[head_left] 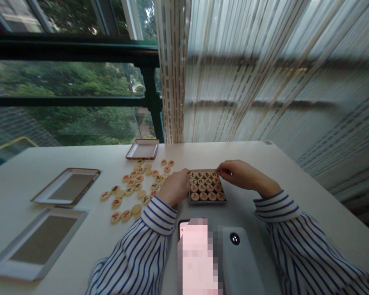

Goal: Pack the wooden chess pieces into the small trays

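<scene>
A small shallow box sits in front of me, filled with rows of round Chinese chess pieces marked in red and black characters. My left hand is closed at the box's left edge, its fingertips partly hidden behind the hand. On the opposite side, my right hand pinches the far right corner of the box between thumb and fingers. Loose Chinese chess pieces lie scattered to the left of my left hand, some showing characters and some blank side up.
Near me lie a phone with a lit screen and a white device with a dark oval. Shallow trays stand at the left: a brown-rimmed one, a white one and a smaller one farther back. A string curtain hangs behind the table.
</scene>
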The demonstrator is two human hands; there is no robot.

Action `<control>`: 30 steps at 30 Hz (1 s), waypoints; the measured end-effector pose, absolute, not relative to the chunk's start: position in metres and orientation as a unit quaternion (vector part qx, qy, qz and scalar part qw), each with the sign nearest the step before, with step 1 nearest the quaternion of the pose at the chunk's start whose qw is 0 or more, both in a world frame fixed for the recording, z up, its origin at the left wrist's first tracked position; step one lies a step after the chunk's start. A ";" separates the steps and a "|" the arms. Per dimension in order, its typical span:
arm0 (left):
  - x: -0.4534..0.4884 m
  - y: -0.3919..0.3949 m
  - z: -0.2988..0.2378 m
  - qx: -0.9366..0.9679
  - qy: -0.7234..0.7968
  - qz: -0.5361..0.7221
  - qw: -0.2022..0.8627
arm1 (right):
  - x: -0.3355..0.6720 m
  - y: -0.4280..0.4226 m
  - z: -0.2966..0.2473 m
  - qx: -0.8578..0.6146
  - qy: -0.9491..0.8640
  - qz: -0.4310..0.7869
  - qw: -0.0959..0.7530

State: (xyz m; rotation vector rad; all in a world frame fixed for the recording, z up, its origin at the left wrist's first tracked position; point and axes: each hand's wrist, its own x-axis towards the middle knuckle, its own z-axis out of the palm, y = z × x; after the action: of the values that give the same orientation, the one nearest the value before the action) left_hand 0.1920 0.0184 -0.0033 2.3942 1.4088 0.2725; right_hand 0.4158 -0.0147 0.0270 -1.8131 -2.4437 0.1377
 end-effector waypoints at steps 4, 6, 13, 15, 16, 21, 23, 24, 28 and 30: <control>0.192 0.018 -0.003 0.846 0.495 0.100 0.171 | 0.419 -0.012 0.020 -0.616 -0.786 0.053 0.015; 0.192 0.018 -0.004 0.846 0.495 0.098 0.173 | 0.419 -0.011 0.017 -0.616 -0.786 0.057 0.006; 0.192 0.019 -0.005 0.845 0.494 0.109 0.176 | 0.415 -0.011 0.014 -0.614 -0.787 0.062 0.015; 0.191 0.019 -0.005 0.846 0.493 0.107 0.174 | 0.414 -0.011 0.013 -0.608 -0.791 0.069 0.016; 0.191 0.019 -0.005 0.846 0.494 0.105 0.174 | 0.415 -0.010 0.012 -0.606 -0.792 0.070 0.017; 0.192 0.019 -0.004 0.844 0.499 0.095 0.171 | 0.415 -0.009 0.011 -0.604 -0.795 0.064 0.014; 0.193 0.018 -0.002 0.844 0.500 0.094 0.170 | 0.414 -0.009 0.011 -0.605 -0.794 0.065 0.012; 0.193 0.017 -0.001 0.844 0.501 0.093 0.170 | 0.414 -0.009 0.011 -0.606 -0.793 0.065 0.012; 0.193 0.015 0.002 0.838 0.509 0.082 0.179 | 0.414 -0.010 0.013 -0.603 -0.795 0.070 0.015; 0.193 0.015 0.003 0.837 0.510 0.081 0.182 | 0.414 -0.011 0.014 -0.600 -0.797 0.071 0.023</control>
State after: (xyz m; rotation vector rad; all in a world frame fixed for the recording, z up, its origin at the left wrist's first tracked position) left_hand 0.1934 0.0153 0.0028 2.3619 1.4385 0.2284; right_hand 0.4139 -0.0113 0.0144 -1.8578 -2.4665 0.2185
